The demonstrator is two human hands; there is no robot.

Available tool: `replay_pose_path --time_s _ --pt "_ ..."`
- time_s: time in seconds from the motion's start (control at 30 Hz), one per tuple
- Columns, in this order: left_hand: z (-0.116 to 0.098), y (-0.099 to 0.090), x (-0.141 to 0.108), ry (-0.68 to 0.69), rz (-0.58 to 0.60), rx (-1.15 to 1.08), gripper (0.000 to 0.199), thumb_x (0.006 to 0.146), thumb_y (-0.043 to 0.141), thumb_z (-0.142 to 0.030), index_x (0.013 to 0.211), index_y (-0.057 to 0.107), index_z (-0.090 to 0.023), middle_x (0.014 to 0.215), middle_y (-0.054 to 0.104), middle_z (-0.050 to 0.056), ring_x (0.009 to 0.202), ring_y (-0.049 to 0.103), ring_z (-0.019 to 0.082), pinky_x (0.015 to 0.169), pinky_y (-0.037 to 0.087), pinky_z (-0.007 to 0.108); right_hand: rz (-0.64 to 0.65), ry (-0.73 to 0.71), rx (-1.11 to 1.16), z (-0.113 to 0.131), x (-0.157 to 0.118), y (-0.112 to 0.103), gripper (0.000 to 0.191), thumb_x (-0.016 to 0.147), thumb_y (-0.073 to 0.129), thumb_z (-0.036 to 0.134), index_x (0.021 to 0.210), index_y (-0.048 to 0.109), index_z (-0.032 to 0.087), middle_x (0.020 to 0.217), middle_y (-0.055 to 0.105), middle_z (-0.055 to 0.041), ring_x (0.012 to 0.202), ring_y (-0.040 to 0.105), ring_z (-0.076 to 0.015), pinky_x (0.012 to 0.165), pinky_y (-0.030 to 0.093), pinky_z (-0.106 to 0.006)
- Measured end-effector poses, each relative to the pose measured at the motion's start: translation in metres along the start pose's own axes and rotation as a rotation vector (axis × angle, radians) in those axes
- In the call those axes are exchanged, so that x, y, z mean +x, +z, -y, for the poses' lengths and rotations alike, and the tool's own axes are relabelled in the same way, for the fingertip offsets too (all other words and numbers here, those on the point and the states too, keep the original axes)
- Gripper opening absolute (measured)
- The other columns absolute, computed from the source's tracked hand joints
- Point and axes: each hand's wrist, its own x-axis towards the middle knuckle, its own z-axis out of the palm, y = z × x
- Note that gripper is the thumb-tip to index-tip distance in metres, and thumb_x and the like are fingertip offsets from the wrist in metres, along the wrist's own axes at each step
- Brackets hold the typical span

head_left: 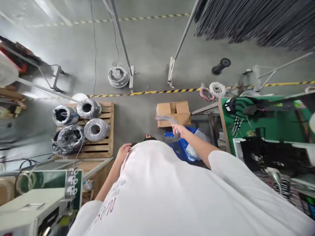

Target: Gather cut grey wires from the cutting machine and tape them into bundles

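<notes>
My right hand is closed round a bundle of grey cables, whose loose ends reach left over a cardboard box. Below that bundle lies a blue bin with clear plastic in it. My left hand hangs beside the hem of the white shirt; its fingers are bent near the dark cloth at my waist, and whether they hold anything is too small to tell.
On the left, a wooden pallet bears several wrapped cable coils. A machine stands at the lower left. At the right is a green workbench with tools. Metal stand legs rise ahead near yellow-black floor tape.
</notes>
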Motion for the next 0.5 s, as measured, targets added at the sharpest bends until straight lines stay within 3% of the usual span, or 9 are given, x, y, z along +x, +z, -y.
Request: replay_pose_path --time_s 0.1,0.2,0.27,0.37,0.43,0.5 --pt "-0.038 -0.031 0.021 -0.017 -0.049 -0.057 0.056 0.08 0.044 -0.049 0.119 0.061 -0.012 0.103 0.069 0.012 0.084 0.065 0.018 0.083 0.052 0.034 0.037 0.046 0.1 0.056 0.05 0.003 0.032 0.099 0.047 0.041 0.093 0.061 0.013 0.058 0.054 0.0029 0.053 0.052 -0.01 0.056 0.048 -0.024" --pt "-0.089 -0.057 0.067 0.046 -0.027 -0.088 0.057 0.08 0.046 -0.052 0.118 0.062 -0.012 0.1 0.069 0.011 0.083 0.065 0.019 0.082 0.052 0.033 0.04 -0.024 0.253 0.126 0.091 -0.003 0.033 0.096 0.048 0.047 0.092 0.059 0.016 0.055 0.057 0.0012 0.047 0.051 -0.0121 0.053 0.047 -0.025" --pt "-0.13 -0.074 0.112 0.097 0.026 -0.078 0.052 0.079 0.05 -0.05 0.114 0.065 -0.014 0.097 0.069 0.009 0.083 0.064 0.018 0.082 0.052 0.032 -0.007 -0.068 0.353 0.162 0.109 -0.006 0.035 0.095 0.047 0.049 0.094 0.059 0.017 0.065 0.066 -0.005 0.053 0.058 -0.0151 0.054 0.049 -0.027" --pt "-0.204 -0.096 0.191 0.157 0.105 -0.035 0.048 0.077 0.055 -0.047 0.111 0.068 -0.015 0.096 0.07 0.009 0.084 0.064 0.019 0.083 0.051 0.032 -0.11 -0.061 0.466 0.196 0.123 -0.004 0.043 0.094 0.043 0.056 0.089 0.06 0.017 0.07 0.069 -0.0098 0.062 0.064 -0.0193 0.057 0.051 -0.028" --pt "-0.256 -0.107 0.244 0.198 0.145 -0.007 0.049 0.078 0.053 -0.046 0.114 0.067 -0.015 0.099 0.07 0.009 0.088 0.065 0.019 0.086 0.051 0.032 -0.178 -0.018 0.494 0.21 0.126 0.005 0.042 0.094 0.042 0.054 0.084 0.059 0.017 0.066 0.067 -0.0084 0.062 0.064 -0.0188 0.057 0.051 -0.027" --pt "-0.31 -0.114 0.294 0.248 0.19 0.026 0.049 0.079 0.052 -0.045 0.117 0.066 -0.016 0.1 0.07 0.008 0.091 0.065 0.019 0.089 0.05 0.032 -0.237 0.024 0.481 0.221 0.124 0.02 0.031 0.094 0.047 0.041 0.08 0.059 0.017 0.059 0.063 -0.0049 0.057 0.06 -0.0161 0.055 0.049 -0.024"
